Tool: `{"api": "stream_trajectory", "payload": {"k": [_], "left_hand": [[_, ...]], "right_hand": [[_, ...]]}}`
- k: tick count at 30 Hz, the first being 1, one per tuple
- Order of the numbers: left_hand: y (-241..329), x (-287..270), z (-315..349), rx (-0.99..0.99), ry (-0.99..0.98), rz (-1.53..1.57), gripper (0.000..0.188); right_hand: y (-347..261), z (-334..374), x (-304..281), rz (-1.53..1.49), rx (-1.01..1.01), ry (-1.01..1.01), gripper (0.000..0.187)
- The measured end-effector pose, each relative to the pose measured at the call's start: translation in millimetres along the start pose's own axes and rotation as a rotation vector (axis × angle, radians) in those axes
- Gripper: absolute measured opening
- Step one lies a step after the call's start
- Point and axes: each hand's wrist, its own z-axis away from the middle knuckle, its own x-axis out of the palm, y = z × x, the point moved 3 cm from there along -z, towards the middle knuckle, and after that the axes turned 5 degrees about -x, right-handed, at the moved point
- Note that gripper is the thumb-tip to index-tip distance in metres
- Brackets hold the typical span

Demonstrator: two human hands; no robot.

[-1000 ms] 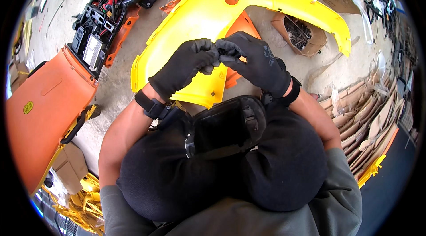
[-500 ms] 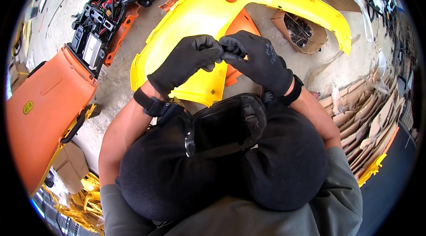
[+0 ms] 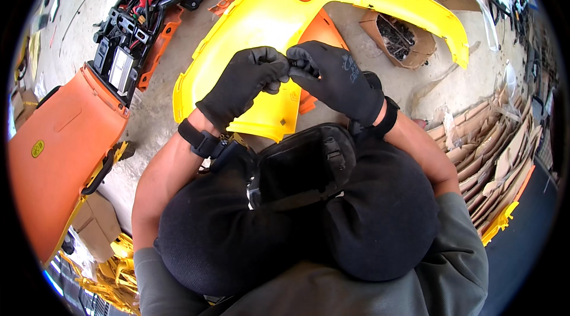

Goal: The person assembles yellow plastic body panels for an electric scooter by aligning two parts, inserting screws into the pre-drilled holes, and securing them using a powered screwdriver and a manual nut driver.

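Note:
Both my hands wear black gloves and meet in front of me above a large curved yellow plastic body panel (image 3: 267, 19) lying on the concrete floor. My left hand (image 3: 246, 84) and my right hand (image 3: 335, 78) pinch a small dark part (image 3: 292, 63) between their fingertips; the part is too small to tell what it is. An orange triangular panel piece (image 3: 320, 31) shows under the yellow panel's opening, just beyond my right hand. A black pouch (image 3: 303, 161) sits on my lap below my wrists.
An orange body panel (image 3: 53, 149) lies at the left. A black frame with wiring and a battery box (image 3: 127, 37) is at the upper left. An open cardboard box of small dark parts (image 3: 401, 37) stands at the upper right. Flattened cardboard (image 3: 499, 155) is stacked at the right.
Both hands stay joined at the fingertips; they have shifted only slightly, with small finger movements on the dark part.

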Motion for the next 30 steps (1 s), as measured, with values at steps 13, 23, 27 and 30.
{"api": "stream_trajectory", "payload": {"k": [13,23,27,30], "left_hand": [[2.1,0.3,0.3,0.027,-0.034,0.204,0.014],[5.5,0.6,0.7,0.009,-0.022,0.131,0.016],[4.2,-0.4,-2.3,0.067,-0.012,0.057,0.018],[2.5,-0.3,-3.0,0.047,0.028,0.048,0.018]], "right_hand": [[13.7,2.6,5.7,-0.620,0.238,0.086,0.033],[17.5,2.1,0.2,-0.587,0.273,0.075,0.029],[15.2,-0.1,-1.6,-0.320,0.076,0.121,0.028],[8.9,-1.8,-5.8,-0.139,-0.003,0.122,0.026]]}}
